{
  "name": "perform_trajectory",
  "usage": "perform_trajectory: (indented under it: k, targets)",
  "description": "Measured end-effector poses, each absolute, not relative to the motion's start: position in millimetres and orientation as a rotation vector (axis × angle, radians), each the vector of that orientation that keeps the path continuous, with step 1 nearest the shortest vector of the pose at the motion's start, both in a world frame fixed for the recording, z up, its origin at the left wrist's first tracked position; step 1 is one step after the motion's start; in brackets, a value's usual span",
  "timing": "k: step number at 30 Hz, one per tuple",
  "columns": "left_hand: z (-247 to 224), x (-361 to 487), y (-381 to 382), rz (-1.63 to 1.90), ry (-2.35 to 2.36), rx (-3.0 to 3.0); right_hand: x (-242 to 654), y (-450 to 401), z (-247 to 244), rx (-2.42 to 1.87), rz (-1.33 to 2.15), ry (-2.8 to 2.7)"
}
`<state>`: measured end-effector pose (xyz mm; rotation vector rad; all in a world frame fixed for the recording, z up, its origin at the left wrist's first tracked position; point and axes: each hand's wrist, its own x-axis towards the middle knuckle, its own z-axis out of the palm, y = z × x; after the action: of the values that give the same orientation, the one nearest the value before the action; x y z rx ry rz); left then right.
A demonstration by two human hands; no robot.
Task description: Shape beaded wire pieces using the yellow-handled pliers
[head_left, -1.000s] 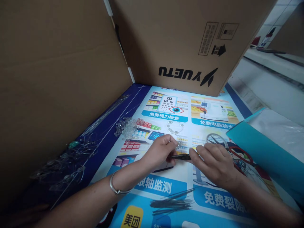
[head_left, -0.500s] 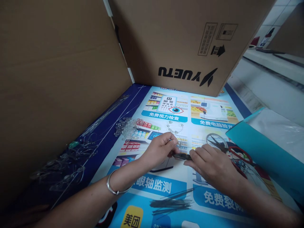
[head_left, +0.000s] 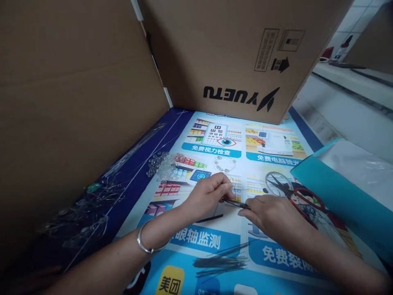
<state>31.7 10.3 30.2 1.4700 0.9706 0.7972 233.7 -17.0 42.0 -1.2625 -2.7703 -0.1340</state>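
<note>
My right hand (head_left: 273, 213) is wrapped round the handles of dark pliers (head_left: 236, 203), whose jaws point left. The pliers' tip meets the fingers of my left hand (head_left: 210, 192), closed in a pinch. From that pinch a thin wire (head_left: 234, 189) curves up; whatever else lies between those fingers is hidden. Just beyond, a ring of wire with clear beads (head_left: 225, 169) lies on the printed sheet. A heap of clear beads (head_left: 164, 166) sits farther left. Near me, a bundle of dark cut wires (head_left: 219, 262) rests on the sheet.
Scissors with red handles (head_left: 307, 198) lie right of my right hand, beside a teal box (head_left: 340, 188). Cardboard walls (head_left: 239, 53) stand at the back and left. A tangle of clear strands (head_left: 89, 217) lies along the left edge.
The pliers have rolled, so their jaws now show narrower. My right hand has turned slightly with them. My left hand keeps its pinch in nearly the same place.
</note>
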Motion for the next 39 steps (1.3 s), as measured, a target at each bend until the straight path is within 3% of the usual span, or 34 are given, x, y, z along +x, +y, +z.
perform_trajectory:
  k: [6, 12, 17, 22, 30, 39]
  targets:
    - [30.1, 34.3, 8.9, 0.79, 0.976, 1.504, 232.4, -15.4, 43.7, -1.411, 0.05, -2.777]
    - [34.0, 16.8, 24.4, 0.798, 1.118, 1.621, 232.8, -11.5, 31.8, -1.383, -0.003, -2.688]
    - [24.3, -15.7, 55.5, 0.517, 1.418, 2.014, 236.7, -5.6, 17.6, -1.359, 0.054, -2.633]
    - [17.3, -23.6, 61.8, 0.15, 1.422, 2.228, 239.8, -2.1, 9.3, -1.352, 0.07, -2.635]
    - [37.8, -21.2, 29.8, -0.008, 1.432, 2.512, 239.9, -1.0, 7.2, -1.365, 0.122, -2.62]
    - [20.8, -9.6, 10.9, -0.175, 1.417, 2.682, 240.3, -0.2, 5.6, -1.343, 0.127, -2.622]
